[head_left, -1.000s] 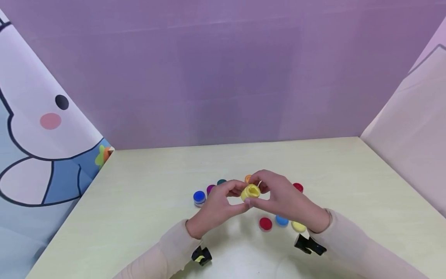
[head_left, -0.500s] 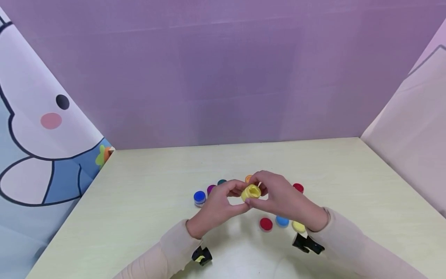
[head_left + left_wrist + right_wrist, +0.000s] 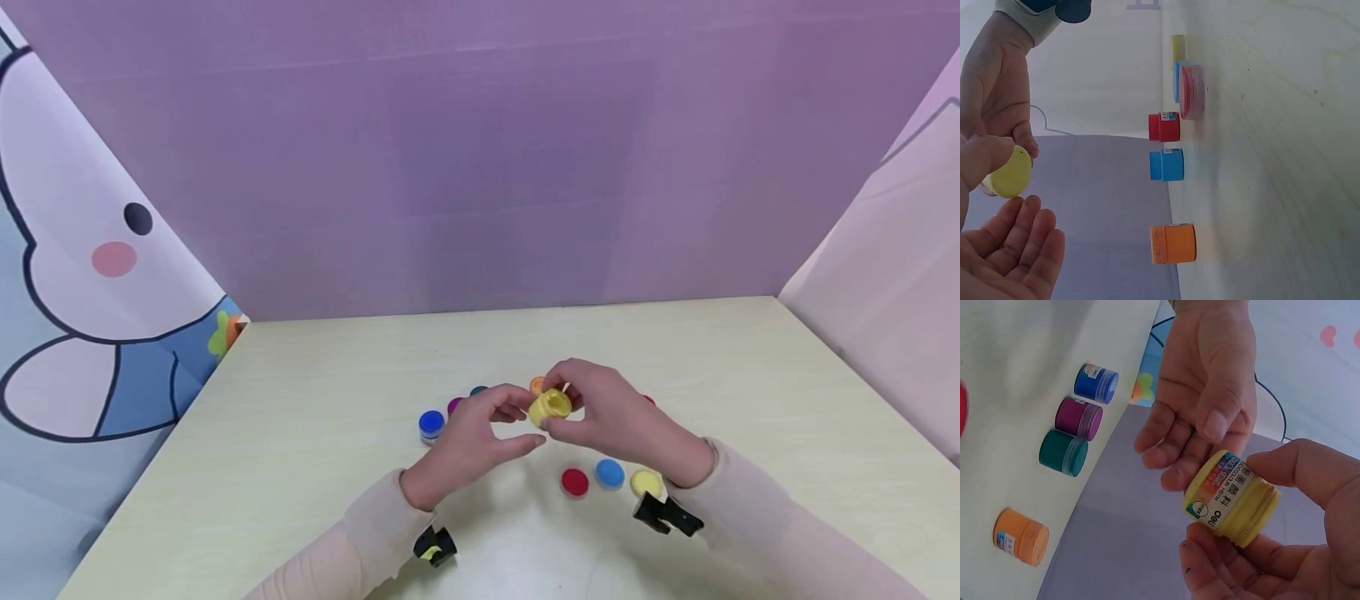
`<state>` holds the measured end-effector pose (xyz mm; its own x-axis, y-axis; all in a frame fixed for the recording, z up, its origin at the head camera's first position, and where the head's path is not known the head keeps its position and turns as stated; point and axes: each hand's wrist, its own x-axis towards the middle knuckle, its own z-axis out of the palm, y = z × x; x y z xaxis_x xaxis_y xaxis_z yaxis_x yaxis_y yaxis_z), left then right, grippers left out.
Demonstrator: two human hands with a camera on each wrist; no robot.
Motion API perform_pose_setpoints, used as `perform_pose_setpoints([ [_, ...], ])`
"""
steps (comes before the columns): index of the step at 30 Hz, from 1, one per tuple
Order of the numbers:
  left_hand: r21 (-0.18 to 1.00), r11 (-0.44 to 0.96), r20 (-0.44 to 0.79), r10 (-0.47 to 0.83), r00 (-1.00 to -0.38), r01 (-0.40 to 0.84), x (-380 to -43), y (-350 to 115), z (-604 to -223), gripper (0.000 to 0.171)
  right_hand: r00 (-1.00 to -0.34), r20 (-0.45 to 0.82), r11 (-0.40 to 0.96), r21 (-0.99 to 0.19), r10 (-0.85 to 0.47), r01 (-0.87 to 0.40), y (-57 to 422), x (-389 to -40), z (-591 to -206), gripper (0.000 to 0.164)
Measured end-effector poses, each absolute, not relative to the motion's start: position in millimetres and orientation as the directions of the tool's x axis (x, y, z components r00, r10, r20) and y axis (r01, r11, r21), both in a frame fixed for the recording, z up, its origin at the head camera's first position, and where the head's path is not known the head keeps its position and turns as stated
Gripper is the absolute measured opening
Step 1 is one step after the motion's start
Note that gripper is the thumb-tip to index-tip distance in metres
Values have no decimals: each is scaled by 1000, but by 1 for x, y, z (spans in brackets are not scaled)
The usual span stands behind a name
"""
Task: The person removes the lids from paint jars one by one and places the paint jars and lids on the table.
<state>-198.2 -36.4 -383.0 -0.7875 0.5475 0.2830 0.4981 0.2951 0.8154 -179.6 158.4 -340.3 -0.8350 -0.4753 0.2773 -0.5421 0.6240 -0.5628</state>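
My right hand (image 3: 611,412) pinches an uncapped yellow paint jar (image 3: 1229,497) between thumb and fingers, above the table. The jar is tilted, its open mouth (image 3: 556,402) showing yellow inside in the head view. In the right wrist view its printed label shows. My left hand (image 3: 476,437) is just left of the jar, fingers loosely bent and thumb apart from them, gripping nothing; its fingertips are right by the jar. Left wrist view: the left thumb (image 3: 988,156) overlaps the jar's base (image 3: 1013,175). Below the right hand lie a red lid (image 3: 574,482), a blue lid (image 3: 609,473) and a yellow lid (image 3: 647,482).
Behind the hands stand capped jars: dark blue (image 3: 1096,383), purple (image 3: 1079,418), green (image 3: 1064,452) and orange (image 3: 1020,537). A red jar (image 3: 1164,127) and a light blue jar (image 3: 1167,165) show in the left wrist view. A purple backdrop (image 3: 480,167) rises behind the table (image 3: 315,383).
The right hand has shifted slightly up and right with the yellow paint jar. My left thumb and fingers, earlier around the jar, have come away from it.
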Motion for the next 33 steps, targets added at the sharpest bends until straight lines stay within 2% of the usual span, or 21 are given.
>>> perform_pose_setpoints([
  [7, 803, 354, 231, 557, -798, 480, -204, -37, -390, 35, -863, 246, 662, -560, -442, -498, 165, -186, -337, 25],
  [17, 775, 440, 139, 581, -802, 453, -203, -38, -389, 34, -862, 193, 691, -527, -469, -494, 171, -194, -344, 25],
  [21, 748, 457, 138, 602, -786, 481, -203, -39, -391, 33, -857, 169, 718, -481, -487, -503, 172, -200, -350, 25],
  [27, 681, 486, 160, 632, -759, 548, -203, -39, -393, 29, -889, 119, 781, -436, -442, -447, 177, -211, -355, 27],
  [33, 671, 493, 140, 649, -748, 554, -203, -37, -394, 27, -893, 94, 801, -408, -440, -438, 181, -219, -363, 29],
])
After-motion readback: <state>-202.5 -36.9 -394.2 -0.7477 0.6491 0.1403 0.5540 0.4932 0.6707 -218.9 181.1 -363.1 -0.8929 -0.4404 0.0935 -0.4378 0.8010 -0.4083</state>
